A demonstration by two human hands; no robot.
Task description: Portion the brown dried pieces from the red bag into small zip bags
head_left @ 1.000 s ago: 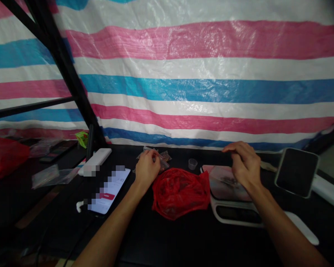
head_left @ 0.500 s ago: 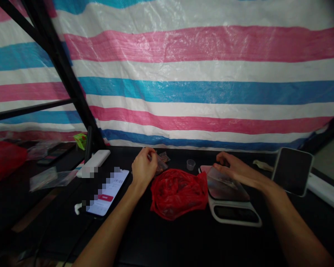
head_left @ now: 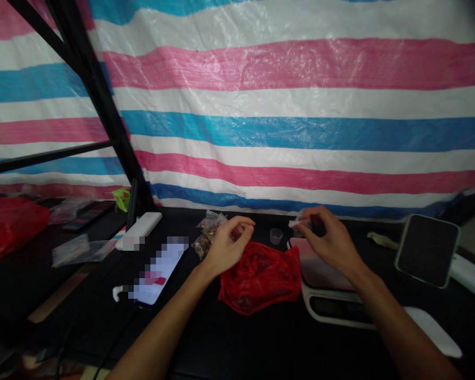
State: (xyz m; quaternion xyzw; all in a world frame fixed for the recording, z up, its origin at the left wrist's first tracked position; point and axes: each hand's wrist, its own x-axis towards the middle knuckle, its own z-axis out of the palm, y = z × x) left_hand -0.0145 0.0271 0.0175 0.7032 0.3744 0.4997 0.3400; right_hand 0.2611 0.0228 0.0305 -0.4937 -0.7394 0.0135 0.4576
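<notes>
Far left: a red sack [head_left: 11,227] lies at the edge of the dark worktop [head_left: 237,343], with flat clear bags [head_left: 83,248] just right of it.
Left of centre: a white box [head_left: 140,229] sits at the foot of the black frame [head_left: 98,105]. A phone [head_left: 160,269] lies nearer, screen lit.
Heap of packets [head_left: 208,232]: small clear ones holding brownish bits, far side of the worktop, just left of the left hand.
Left hand [head_left: 225,245]: raised a little over the worktop, fingers curled, thumb close to forefinger. I cannot tell whether anything sits between them.
Red bag [head_left: 259,277]: crumpled and open-mouthed, between the two forearms and touching the scale's left edge.
Cup [head_left: 276,236]: small and clear, upright, between the hands on the far side.
Right hand [head_left: 328,243]: fingertips pinched on a small packet [head_left: 301,219], held above the far left corner of the scale.
Scale [head_left: 328,285]: white body, shiny plate, display facing near; the right wrist hangs over the plate.
Far right: a dark screen [head_left: 427,248] stands tilted.
Backdrop: striped tarp [head_left: 301,132].
Risk, grip: the pinch takes only the packet's edge, so a slip would likely drop it onto the plate or the cup.
Risk, wrist: resting it on the plate would probably upset any reading.
Risk, cup: it is light and close to both hands, so a knuckle could tip it.
Risk, light: it is dim, so spilled bits would be hard to spot on the black surface.
</notes>
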